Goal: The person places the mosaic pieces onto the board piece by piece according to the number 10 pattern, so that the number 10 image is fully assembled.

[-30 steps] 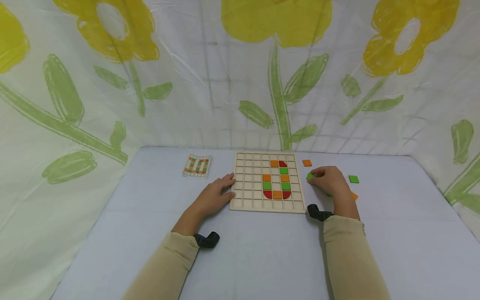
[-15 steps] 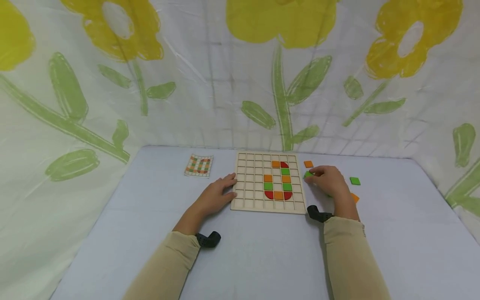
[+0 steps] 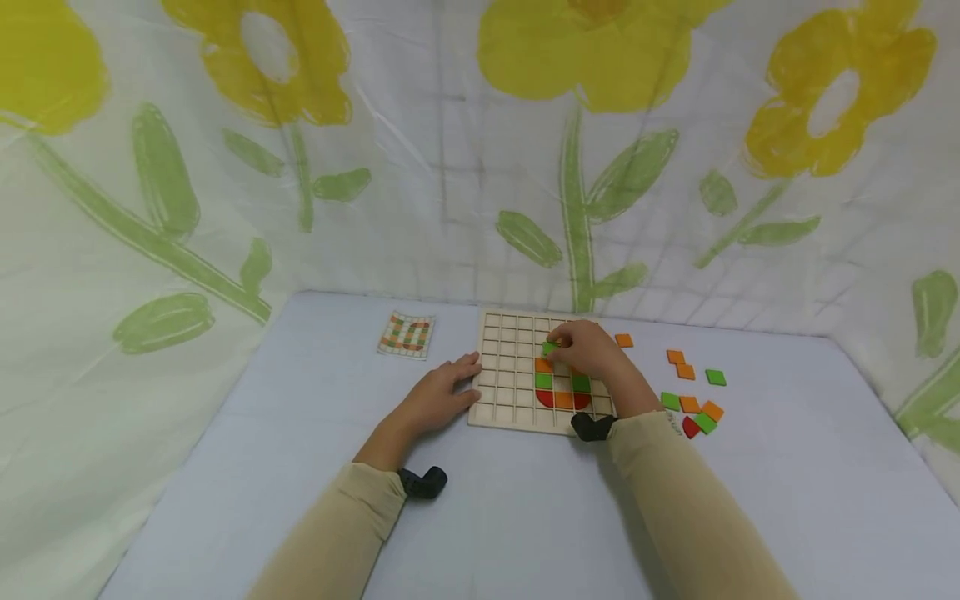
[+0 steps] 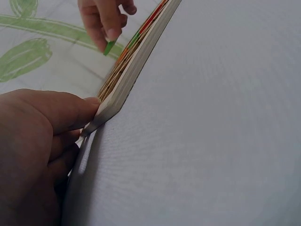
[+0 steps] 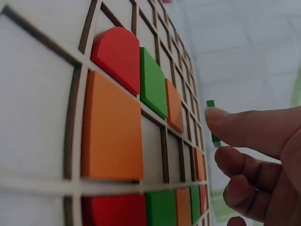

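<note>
Wooden grid board (image 3: 507, 377), centre of frame, with one green tile (image 3: 550, 347) held just above it.

Right hand (image 3: 592, 350), over the board's upper right: pinches the green tile between thumb and fingertips, apart from the surface; the edge grip seems chosen to leave the underside free. Left hand (image 3: 437, 397), left of centre: fingers relaxed along the board's left edge, thumb at the near corner, not clenched, probably to stop it sliding. Seated tiles (image 3: 563, 400), lower right of the board: red, orange, green, kept in place by raised ridges. Loose tiles (image 3: 688, 404), right of frame: same colours, apparently kept within the right hand's reach. Patterned card (image 3: 407, 335), left of the board: face up, seemingly for viewing.
</note>
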Motion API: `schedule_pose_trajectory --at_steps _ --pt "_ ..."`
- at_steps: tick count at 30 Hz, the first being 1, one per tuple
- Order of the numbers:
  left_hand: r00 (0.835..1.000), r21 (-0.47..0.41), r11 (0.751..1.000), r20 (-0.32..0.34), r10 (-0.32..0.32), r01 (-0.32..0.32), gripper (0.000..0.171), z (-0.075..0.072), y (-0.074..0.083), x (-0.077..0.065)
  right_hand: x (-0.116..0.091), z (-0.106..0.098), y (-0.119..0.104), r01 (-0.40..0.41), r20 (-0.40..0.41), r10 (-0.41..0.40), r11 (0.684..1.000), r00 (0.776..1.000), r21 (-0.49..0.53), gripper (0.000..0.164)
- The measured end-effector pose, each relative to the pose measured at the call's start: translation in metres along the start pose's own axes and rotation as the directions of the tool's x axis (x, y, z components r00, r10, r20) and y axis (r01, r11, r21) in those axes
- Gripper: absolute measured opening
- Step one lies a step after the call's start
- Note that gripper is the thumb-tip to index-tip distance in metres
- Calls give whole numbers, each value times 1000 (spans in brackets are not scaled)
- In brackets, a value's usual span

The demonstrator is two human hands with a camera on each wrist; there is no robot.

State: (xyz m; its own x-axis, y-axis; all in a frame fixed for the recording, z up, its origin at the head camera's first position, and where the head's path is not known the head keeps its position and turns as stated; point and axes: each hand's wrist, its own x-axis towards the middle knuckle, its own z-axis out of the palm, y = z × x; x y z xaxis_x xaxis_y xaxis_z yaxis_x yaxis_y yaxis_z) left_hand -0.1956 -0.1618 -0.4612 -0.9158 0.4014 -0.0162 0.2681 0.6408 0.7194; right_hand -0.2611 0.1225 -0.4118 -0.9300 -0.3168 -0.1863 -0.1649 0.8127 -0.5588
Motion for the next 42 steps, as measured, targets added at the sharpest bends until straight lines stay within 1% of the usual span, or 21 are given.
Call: schedule_pose_trajectory --at_steps 7,13,18,25,28,31,36,39,42 --pt "1000 5 1000 15 4 -4 51 4 3 1 8 6 -4 -46 31 47 999 998 -7 36" --pt "1000 20 1000 19 10 -10 52 4 5 3 9 7 -1 -81 5 82 996 997 -23 34" --pt "1000 25 1000 14 5 -5 52 4 5 4 11 6 -2 -86 -13 86 995 996 -48 32" --pt "1000 14 1000 -5 -7 8 51 5 3 3 11 2 -1 -67 9 68 994 998 -91 33" --pt "1000 11 1000 -5 -12 12 51 5 3 4 10 -5 3 -69 4 70 995 998 -77 32" --pt "1000 14 1000 -3 -12 12 51 4 3 4 7 -16 11 -84 -34 82 994 996 -63 34" --pt "1000 24 1000 0 -21 21 51 2 2 3 -1 -39 30 -108 -96 99 990 990 -96 38" --pt "999 31 999 4 -33 33 51 1 1 3 -5 -49 43 -139 -108 127 985 986 -106 39" --pt "1000 26 999 0 -30 30 52 1 -2 1 -9 -56 53 -174 -96 165 979 982 -102 41"
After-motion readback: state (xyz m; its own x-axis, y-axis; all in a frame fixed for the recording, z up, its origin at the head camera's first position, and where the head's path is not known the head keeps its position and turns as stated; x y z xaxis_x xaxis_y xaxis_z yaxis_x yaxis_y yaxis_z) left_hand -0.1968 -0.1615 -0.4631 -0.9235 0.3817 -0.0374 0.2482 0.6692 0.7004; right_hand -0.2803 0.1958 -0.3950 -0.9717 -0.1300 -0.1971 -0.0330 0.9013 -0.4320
